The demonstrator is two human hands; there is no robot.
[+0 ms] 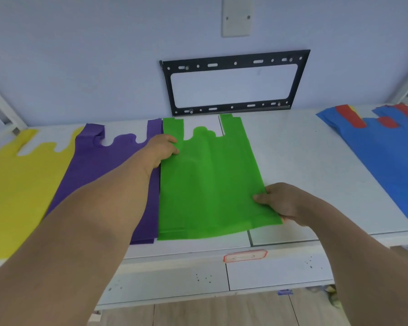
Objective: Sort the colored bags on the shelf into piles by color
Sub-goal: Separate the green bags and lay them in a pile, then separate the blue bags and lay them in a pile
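White shelf [292, 161] bears a flat green fabric bag [207, 184], long axis running front to back, handles toward the wall; left hand [163, 148] pinches its upper-left edge, right hand [280, 202] its lower-right corner.

Both hands [163, 147] [280, 203] grip the green bag [210, 184] on the shelf [292, 161].

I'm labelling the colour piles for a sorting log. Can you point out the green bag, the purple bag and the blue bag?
green bag [205, 184]: head view, middle of its flat body.
purple bag [92, 161]: head view, upper body, left of the forearm.
blue bag [382, 161]: head view, middle of its body, far right of shelf.
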